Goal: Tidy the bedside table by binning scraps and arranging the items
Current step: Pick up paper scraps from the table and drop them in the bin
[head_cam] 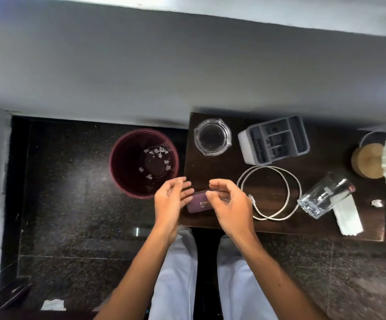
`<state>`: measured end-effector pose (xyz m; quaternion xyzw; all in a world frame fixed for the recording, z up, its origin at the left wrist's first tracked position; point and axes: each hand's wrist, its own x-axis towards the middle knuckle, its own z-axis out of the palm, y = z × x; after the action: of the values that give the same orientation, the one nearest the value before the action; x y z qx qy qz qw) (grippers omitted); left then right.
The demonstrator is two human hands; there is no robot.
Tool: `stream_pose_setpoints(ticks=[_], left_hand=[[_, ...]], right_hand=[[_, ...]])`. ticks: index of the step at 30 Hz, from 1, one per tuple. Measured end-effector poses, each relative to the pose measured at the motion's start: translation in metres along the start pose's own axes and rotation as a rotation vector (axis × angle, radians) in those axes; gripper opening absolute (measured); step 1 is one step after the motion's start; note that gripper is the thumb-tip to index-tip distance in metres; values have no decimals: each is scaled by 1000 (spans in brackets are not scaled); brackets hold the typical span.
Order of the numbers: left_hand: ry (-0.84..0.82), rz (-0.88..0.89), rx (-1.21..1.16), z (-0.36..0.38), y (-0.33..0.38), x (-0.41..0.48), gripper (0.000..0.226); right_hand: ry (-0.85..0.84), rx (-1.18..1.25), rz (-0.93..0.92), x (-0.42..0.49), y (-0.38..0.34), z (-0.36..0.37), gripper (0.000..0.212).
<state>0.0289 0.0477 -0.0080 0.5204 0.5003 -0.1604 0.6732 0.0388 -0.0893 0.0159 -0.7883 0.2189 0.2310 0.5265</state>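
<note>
A small purple case (197,204) lies at the front left corner of the dark wooden bedside table (222,165). My right hand (230,205) curls over its right end, thumb on top and fingers at its far edge, pinching it. My left hand (170,199) is open beside the case's left end, with its fingertips close to it. On the floor left of the table stands a maroon bin (120,162) with several white paper scraps (157,155) at its bottom. One small white scrap (377,203) lies near the table's right edge.
On the table are a glass ashtray (212,137), a grey organiser (277,139), a coiled white cable (271,192), a glass tumbler (325,195) on its side, a white paper strip (348,218) and a lamp (369,160). A white scrap (53,306) lies on the floor.
</note>
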Motion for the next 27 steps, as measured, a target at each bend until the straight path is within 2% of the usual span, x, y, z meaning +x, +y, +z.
stream_pose_setpoints(ticks=[4,10,17,27], left_hand=[[-91,-81,-90,40,-13,-42,21],[-171,-97,-50,97,-37,-80,20],[-303,-54,87,147,-68,-102,16],[-282,-39,152,185,-98,-112,16]], right_hand=[[48,51,0,-9,9,-31,26],[147,79,47,-27,39,-92,29],[395,79,32,-39,80,-183,23],[788,-133,115,20,141,-306,17]])
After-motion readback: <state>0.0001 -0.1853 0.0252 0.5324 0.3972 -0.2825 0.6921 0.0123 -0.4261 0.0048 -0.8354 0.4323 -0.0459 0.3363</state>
